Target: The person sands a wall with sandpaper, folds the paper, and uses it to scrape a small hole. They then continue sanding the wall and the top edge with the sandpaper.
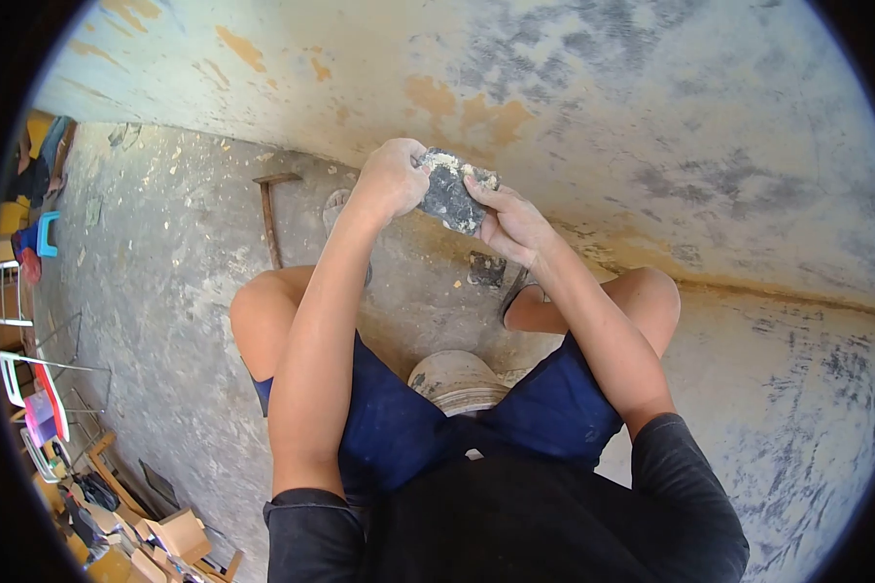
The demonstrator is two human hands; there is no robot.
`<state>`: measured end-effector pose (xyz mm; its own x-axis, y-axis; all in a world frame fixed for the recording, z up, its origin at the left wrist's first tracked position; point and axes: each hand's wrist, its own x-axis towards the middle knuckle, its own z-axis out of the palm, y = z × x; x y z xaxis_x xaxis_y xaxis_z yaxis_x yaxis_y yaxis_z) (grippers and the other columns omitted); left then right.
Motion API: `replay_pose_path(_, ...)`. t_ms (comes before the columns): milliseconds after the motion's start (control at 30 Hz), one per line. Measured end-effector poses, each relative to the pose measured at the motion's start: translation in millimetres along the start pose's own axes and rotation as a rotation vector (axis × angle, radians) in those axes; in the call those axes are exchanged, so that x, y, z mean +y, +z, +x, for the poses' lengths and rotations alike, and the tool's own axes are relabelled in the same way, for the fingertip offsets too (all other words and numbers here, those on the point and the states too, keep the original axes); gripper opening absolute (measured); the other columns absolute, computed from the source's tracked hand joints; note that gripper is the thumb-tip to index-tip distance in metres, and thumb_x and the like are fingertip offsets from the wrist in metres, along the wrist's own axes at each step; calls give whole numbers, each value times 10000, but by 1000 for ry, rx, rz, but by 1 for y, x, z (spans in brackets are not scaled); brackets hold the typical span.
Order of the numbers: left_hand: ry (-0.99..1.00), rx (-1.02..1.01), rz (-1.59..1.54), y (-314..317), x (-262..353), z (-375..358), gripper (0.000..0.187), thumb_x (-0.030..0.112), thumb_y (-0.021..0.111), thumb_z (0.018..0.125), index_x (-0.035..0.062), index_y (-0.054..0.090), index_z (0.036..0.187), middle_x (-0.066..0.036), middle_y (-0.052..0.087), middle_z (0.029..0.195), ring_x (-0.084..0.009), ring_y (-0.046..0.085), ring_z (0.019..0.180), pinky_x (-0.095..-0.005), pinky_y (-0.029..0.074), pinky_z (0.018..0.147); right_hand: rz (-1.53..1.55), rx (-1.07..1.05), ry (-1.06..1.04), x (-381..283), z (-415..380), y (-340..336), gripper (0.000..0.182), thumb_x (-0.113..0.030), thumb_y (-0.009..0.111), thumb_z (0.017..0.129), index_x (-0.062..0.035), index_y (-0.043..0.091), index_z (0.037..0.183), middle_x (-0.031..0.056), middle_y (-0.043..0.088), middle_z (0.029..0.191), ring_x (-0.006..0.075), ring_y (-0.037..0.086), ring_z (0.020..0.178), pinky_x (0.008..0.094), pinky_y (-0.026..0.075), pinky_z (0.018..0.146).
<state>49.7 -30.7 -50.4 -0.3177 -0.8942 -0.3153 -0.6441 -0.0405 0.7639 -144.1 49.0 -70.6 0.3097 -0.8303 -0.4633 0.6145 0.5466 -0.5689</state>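
Note:
Both my hands are raised in front of the wall, gripping a dark grey, flat, rough-faced piece that looks like sandpaper (449, 194), crusted with pale plaster. My left hand (394, 180) is closed on its left edge, fingers curled. At its right side my right hand (515, 225) pinches it, thumb lying across the front face. The fingers behind it are partly hidden. Below my hands, a smaller dark square piece (486, 268) lies on the floor near my right foot.
A worn wall (612, 126) with peeling patches rises close ahead. A wooden-handled hammer (269, 219) lies on the dusty concrete floor (175, 291). Between my legs is a pale round bucket-like object (457, 379). Far left are a blue stool (48, 233), cardboard boxes (180, 534) and another person (44, 175).

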Motion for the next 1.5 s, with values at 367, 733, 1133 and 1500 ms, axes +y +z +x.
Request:
replay_pose_path(367,219,381,326,27,21,26,545,485,779,894,2,671,666,-201,648,655,-412,640,648,-488,491,632,-1412,276,-172,19,-17,-13,450,-397,567,1070,-4,686,1255,214,575,691,264,543,673,455,479,709)
replay_pose_path(733,422,506,400,53,28,49,547,560,771,845,58,693,642,-156,638,625,-363,646,620,-452,482,596,-1520,272,-392,19,-35,-34,406,-234,611,1028,71,694,1282,274,634,1403,458,581,1302,469,447,1123)
replay_pose_path(1133,319,571,305,9,29,34,550,564,704,929,51,724,730,-182,632,667,-389,597,630,-469,455,616,-1520,315,-186,-3,-46,-16,303,-220,606,1030,45,732,1104,297,714,1037,487,661,980,505,524,872)
replay_pose_path(1500,379,282,131,58,74,17,527,522,694,986,13,791,895,-159,751,792,-307,717,751,-409,533,737,-1640,437,-560,-141,-159,-24,328,-268,644,1033,50,711,1078,254,716,884,344,680,772,429,517,739)
